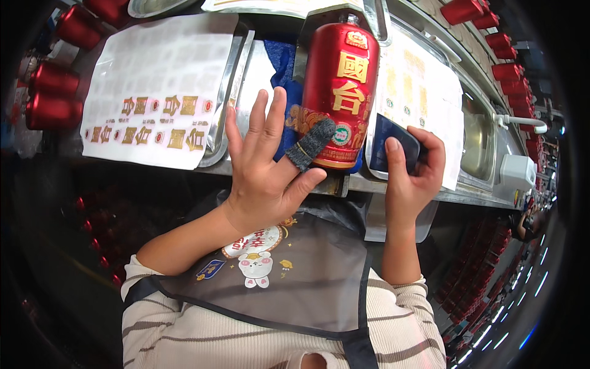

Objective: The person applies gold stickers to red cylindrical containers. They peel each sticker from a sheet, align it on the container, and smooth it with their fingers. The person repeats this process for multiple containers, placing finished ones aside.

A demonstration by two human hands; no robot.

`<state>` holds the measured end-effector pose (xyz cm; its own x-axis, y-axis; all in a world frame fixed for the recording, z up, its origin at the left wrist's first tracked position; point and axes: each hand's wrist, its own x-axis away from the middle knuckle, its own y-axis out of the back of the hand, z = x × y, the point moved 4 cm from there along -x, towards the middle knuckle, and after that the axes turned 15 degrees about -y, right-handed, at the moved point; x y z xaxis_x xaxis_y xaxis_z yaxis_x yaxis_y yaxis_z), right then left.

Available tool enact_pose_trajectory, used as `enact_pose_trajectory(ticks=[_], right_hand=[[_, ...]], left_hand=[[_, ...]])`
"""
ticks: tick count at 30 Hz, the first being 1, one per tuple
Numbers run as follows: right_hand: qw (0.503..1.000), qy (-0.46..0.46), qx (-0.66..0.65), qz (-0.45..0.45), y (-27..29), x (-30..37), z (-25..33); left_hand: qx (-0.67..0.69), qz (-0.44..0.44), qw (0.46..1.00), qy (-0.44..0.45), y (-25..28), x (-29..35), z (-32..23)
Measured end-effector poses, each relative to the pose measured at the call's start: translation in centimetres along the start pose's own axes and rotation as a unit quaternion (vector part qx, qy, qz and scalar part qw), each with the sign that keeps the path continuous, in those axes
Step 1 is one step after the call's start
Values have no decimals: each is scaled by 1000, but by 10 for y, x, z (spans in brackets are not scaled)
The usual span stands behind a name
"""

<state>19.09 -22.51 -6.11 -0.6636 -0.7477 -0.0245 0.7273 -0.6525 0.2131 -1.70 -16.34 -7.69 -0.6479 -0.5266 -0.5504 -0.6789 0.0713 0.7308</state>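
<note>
A glossy red bottle (326, 67) with gold characters and a brown-gold patterned band lies in front of me on a metal stand, its neck pointing away. My left hand (261, 157) is spread at its lower left side. A dark grey knitted finger cover (311, 144) sits on the index finger, which reaches over the bottle beside a round green-and-white emblem (340, 134). In my right hand (410, 166) is a flat dark blue scraper (393, 144), gripped between thumb and fingers, its edge close to the bottle's right side. Blue cloth (284, 67) shows behind the bottle.
At left a decal sheet (160, 67) with gold characters lies on a metal tray (236, 80). Another decal sheet (424, 92) is at right, beside a sink basin (478, 138) with a white tap (522, 123). Red bottles (55, 111) stand left; more line a conveyor (479, 49) at right.
</note>
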Motion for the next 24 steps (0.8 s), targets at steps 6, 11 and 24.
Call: enact_pose_trajectory(ticks=[6, 11, 24], right_hand=[[915, 326, 201, 126, -15, 42, 33], [869, 415, 231, 137, -23, 43, 51], [980, -154, -71, 101, 16, 5, -5]], left_hand=[[23, 21, 999, 11, 0, 15, -5], [12, 22, 1000, 5, 5, 22, -2], [149, 52, 987, 7, -15, -29, 34]])
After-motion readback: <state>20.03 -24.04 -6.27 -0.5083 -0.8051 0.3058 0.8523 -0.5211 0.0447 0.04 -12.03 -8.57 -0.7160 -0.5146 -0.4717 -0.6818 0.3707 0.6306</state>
